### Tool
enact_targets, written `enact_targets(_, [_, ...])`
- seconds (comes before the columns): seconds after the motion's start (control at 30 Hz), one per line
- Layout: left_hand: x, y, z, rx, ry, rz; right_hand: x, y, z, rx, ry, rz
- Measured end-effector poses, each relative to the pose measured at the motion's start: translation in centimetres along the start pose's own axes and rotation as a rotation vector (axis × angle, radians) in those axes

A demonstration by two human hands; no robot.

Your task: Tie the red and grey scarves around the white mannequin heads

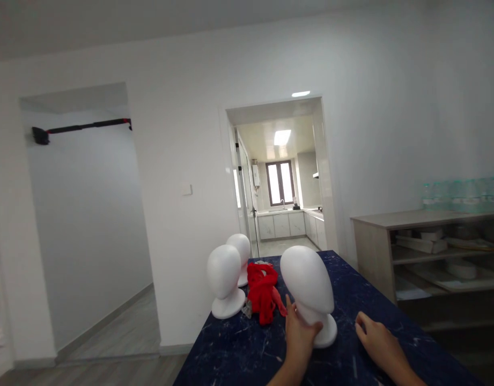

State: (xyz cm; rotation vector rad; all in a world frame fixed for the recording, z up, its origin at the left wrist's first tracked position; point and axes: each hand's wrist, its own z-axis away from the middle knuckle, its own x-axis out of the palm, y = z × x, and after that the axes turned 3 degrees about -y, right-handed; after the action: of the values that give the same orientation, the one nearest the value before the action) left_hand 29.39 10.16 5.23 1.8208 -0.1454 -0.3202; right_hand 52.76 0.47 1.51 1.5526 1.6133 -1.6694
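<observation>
My left hand [300, 333] is closed round the neck of a white foam mannequin head [305, 279], with the thumb at the front above its round base. The head stands slightly tilted on the dark blue marbled table [238, 354]. To the right of the base, my right hand [378, 339] hovers or rests by the tabletop, apart from the head, fingers loosely curved and holding nothing. Left of the head lies a crumpled red cloth [263, 292], with some grey and pinkish fabric around it. Two more mannequin heads stand at the table's left side, a nearer one [223, 273] and a farther one [239, 249].
Along the right wall stands a wooden shelf unit [371, 246] holding trays and boxes, with several water bottles [467, 194] on top. Beyond the table a doorway opens onto a kitchen with white cabinets [281, 225]. A black pole [89, 126] spans the left alcove.
</observation>
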Motion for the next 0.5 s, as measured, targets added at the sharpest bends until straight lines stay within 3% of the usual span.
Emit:
enact_targets(0.1, [-0.3, -1.0, -0.2, 0.066, 0.009, 0.023, 0.0, 0.3, -0.1, -0.001, -0.006, -0.005])
enact_targets(0.23, [-2.1, -1.5, -0.1, 0.101, -0.011, -0.036, 0.3, 0.9, -0.5, 0.001, -0.009, -0.035])
enact_targets(0.33, [-3.0, -1.3, -0.1, 0.123, -0.086, -0.041, 0.4, 0.8, -0.5, -0.001, -0.008, -0.035])
enact_targets(0.4, [-2.6, -1.0, -0.1, 0.138, -0.124, 0.014, 0.3, 0.3, -0.3, -0.037, -0.011, -0.041])
enact_targets(0.5, [-0.7, 0.0, 0.1, 0.148, -0.069, 0.029, -0.1, -0.6, 0.4, -0.202, -0.006, -0.102])
